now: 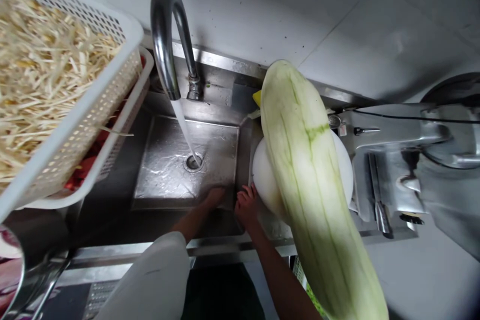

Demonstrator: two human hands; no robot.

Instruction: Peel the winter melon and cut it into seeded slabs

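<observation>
My left hand point(215, 198) reaches down into the metal sink point(221, 142), low over its near right side; its fingers are blurred and hard to make out. At the sink's right edge rests my right hand point(246, 206), fingers slightly apart and holding nothing, close beside a smooth white rounded object point(264, 172). Across that object lies a long, pale green peeled gourd point(311, 175), stretching towards me. Water point(183, 127) runs from the curved faucet point(163, 42) into the drain point(194, 162).
On the left, a white perforated basket point(84, 112) of bean sprouts point(48, 75) sits above another basket point(112, 152) with red contents. A metal pot point(41, 245) stands at lower left. A grey metal machine point(397, 130) occupies the right side. Behind the sink rises a wall point(240, 20).
</observation>
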